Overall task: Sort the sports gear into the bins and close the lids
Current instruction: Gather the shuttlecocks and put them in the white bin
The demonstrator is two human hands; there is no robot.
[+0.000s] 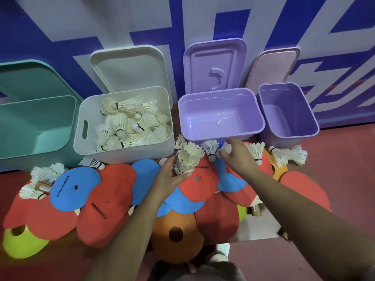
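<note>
1. Orange cone: nearest you, on the floor; leave it.
2. Left hand: grip closed around a shuttlecock stack.
3. Right hand: fingers pinching one shuttlecock; nest it squarely.
4. White bin: carry the stack here.

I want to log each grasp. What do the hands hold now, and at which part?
The left hand holds a stack of shuttlecocks around its lower end. The right hand closes on one shuttlecock; which part it grips cannot be told.
</note>
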